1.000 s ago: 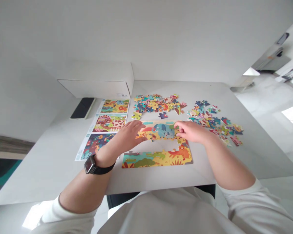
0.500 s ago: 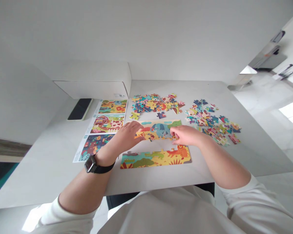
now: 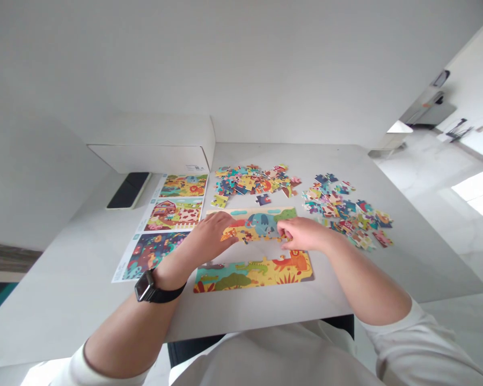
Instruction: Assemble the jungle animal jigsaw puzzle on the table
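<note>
The upper jigsaw puzzle section (image 3: 261, 225), with an elephant on it, lies flat between my hands. My left hand (image 3: 211, 236), a black watch on its wrist, covers the left end, thumb along the near edge and fingers bent over the far side. At the right end, my right hand (image 3: 301, 233) has its fingers curled in against the section. Closer to me is the lower puzzle section (image 3: 249, 274), with a crocodile and a lion. A narrow strip of table separates the two sections over most of their width; whether they touch at the right is hard to make out.
Loose puzzle pieces (image 3: 249, 182) are heaped beyond the sections, with a second heap (image 3: 346, 209) to the right. A picture sheet (image 3: 143, 225) lies at left, near a phone (image 3: 129, 190). Behind them stands a white box (image 3: 148, 158) against the wall.
The whole view has shifted slightly, so everything on the table appears a little lower. My hands keep their places at the ends of the upper section, with no clear movement.
</note>
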Action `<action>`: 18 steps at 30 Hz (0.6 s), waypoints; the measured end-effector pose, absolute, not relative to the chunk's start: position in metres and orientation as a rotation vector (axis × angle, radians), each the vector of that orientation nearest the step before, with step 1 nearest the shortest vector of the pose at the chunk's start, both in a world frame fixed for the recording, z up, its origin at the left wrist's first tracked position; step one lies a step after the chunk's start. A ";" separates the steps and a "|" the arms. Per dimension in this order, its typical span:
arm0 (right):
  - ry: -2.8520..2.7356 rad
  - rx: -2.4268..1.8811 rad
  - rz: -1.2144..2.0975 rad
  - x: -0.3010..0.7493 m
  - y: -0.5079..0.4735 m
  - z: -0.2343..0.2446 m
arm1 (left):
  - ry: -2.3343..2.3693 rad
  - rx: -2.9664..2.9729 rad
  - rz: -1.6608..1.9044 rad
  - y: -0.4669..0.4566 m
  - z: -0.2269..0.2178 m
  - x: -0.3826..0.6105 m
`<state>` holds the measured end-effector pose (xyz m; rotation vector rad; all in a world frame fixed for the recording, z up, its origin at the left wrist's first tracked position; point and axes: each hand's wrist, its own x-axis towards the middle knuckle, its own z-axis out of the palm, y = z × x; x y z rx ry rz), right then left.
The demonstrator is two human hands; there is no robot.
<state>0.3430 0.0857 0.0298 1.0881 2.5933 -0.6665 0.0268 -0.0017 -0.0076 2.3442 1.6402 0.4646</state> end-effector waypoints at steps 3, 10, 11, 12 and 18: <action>2.610 1.106 -0.711 0.344 0.086 0.029 | 1.638 2.341 0.486 -0.002 -0.008 0.029; 2.681 1.162 -0.840 0.350 0.093 0.032 | 1.597 2.357 0.582 -0.002 -0.007 0.037; 2.687 1.169 -0.844 0.351 0.094 0.032 | 1.591 2.356 0.597 -0.001 -0.006 0.039; 2.693 1.176 -0.845 0.351 0.094 0.031 | 1.586 2.352 0.611 -0.001 -0.004 0.041; 2.825 1.424 -0.813 0.354 0.109 0.024 | 1.560 2.299 0.632 -0.003 0.004 0.045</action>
